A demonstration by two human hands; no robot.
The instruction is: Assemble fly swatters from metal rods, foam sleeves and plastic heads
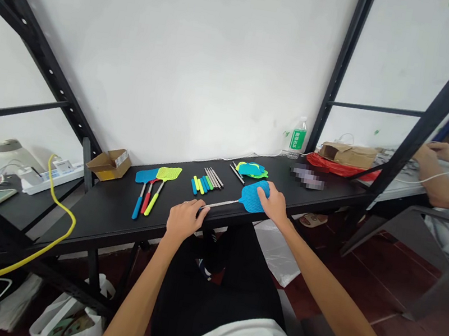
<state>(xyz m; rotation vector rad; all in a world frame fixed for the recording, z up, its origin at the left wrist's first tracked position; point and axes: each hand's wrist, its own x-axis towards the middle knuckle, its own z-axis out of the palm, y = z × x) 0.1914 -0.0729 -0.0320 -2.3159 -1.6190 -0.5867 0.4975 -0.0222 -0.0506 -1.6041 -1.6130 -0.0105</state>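
A blue fly swatter head (253, 196) on a thin metal rod lies across the front of the black table. My right hand (273, 203) grips the head at its far right edge. Around the rod's other end my left hand (185, 220) is closed; whether a handle sits inside the fist is hidden. To the left lie swatters with handles: a blue one (138, 203), a red one (146, 201) and a yellow-green one (169, 174). Loose blue and green grips (202, 185) and bare metal rods (215, 178) lie beyond my hands, near stacked swatter heads (251, 169).
A small cardboard box (109, 165) stands at the table's left end. At the back right are a water bottle (298, 139), a blurred object (307, 176) and a red bag (335, 166). Black metal posts (424, 103) flank the table. Another person's arm (440, 174) shows at right.
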